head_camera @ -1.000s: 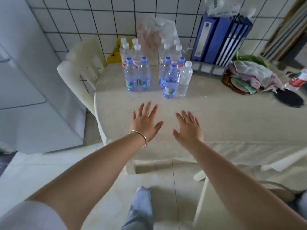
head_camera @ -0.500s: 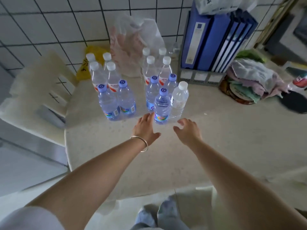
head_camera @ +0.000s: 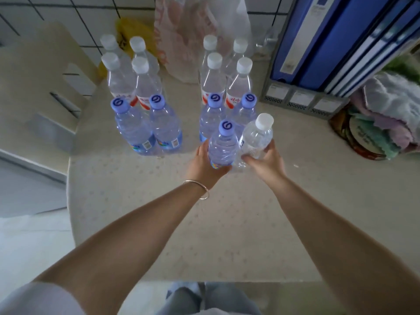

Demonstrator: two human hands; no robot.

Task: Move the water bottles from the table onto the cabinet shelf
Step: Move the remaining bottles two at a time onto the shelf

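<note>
Several water bottles stand on a pale speckled table. My left hand grips the nearest blue-capped bottle low on its body. My right hand grips a clear white-capped bottle right beside it, which leans to the right. Behind them stand two more blue-capped bottles. A pair of blue-capped bottles stands to the left. Taller white-capped bottles with red labels stand in two groups at the back. The cabinet shelf is out of view.
Blue binders in a grey rack stand at the back right, with a heap of cloths on a round tray beside them. A plastic bag leans on the tiled wall. A cream chair stands left of the table.
Both hands have reached forward from open over the table and taken hold of the two nearest bottles. The view has moved closer to the table.
</note>
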